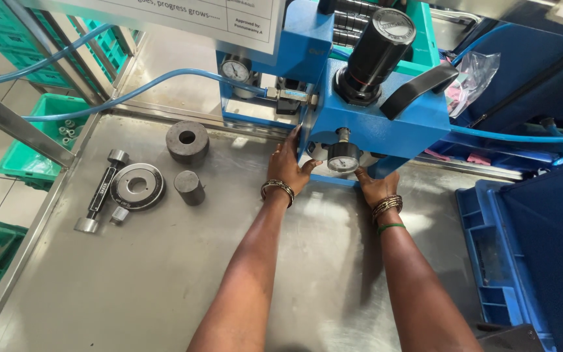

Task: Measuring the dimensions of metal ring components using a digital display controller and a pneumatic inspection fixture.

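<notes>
A blue press machine (386,107) stands at the back of a steel table (164,274), with a black handle and a small round pressure gauge (344,158) on its front. My left hand (288,166) reaches under the machine's front, fingers against its left lower edge. Just right of the gauge, my right hand (376,186) reaches under the machine's base. What the fingers hold under there is hidden. Both wrists wear bangles.
On the table's left lie a thick metal ring (187,141), a solid cylinder (189,188), a flat disc with a hole (137,186) and a double-ended plug gauge (102,190). Green crates (34,140) stand on the floor at left, blue bins (496,261) at right. Blue air hoses (138,88) cross behind.
</notes>
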